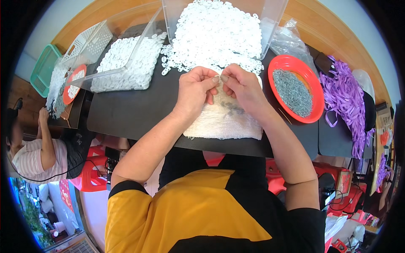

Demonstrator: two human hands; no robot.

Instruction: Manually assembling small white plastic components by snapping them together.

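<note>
My left hand (195, 87) and my right hand (245, 89) meet above a cream cloth (223, 131). Thumbs and forefingers of both are pinched together, tip to tip. Whatever small thing lies between them is too tiny to make out. On the cloth, under my right hand, several small grey metal pieces (233, 110) are scattered. Just beyond my fingers a heap of small white link-shaped plastic pieces (215, 33) spills from a clear plastic bin (272, 29) onto the dark table (126, 120).
Right of my hands stands a red bowl (318, 101) of small grey metal pieces, with purple ribbons (344, 92) beyond. A second clear bin (147, 33) with white pieces lies at left, near a white basket (86, 44) and green basket (44, 69). Another person (40, 156) sits far left.
</note>
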